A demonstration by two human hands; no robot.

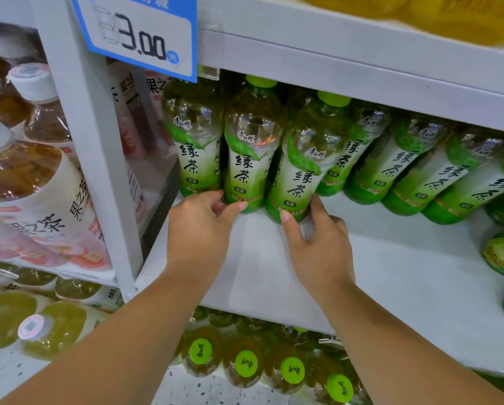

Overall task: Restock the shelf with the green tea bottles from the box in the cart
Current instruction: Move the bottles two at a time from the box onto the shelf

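Bottles (pixel 246 171), bases between curled fingers (pixel 318 207)

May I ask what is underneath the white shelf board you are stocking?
Bottles with green caps stand underneath the shelf board; only the front ones show, and the board hides anything farther back.

I count seven green tea bottles (pixel 250 159) with readable labels in the row across the middle of the frame. The right edge cuts off at least one more. Six green caps (pixel 261 81) show: two on that row and four at the bottom centre. Two hands are in view, the left hand (pixel 201 229) and the right hand (pixel 318 249), each gripping one bottle. One blue price tag (pixel 139 33) hangs at upper left. On the left I make out three pale caps (pixel 33 80): two upper, one lower.
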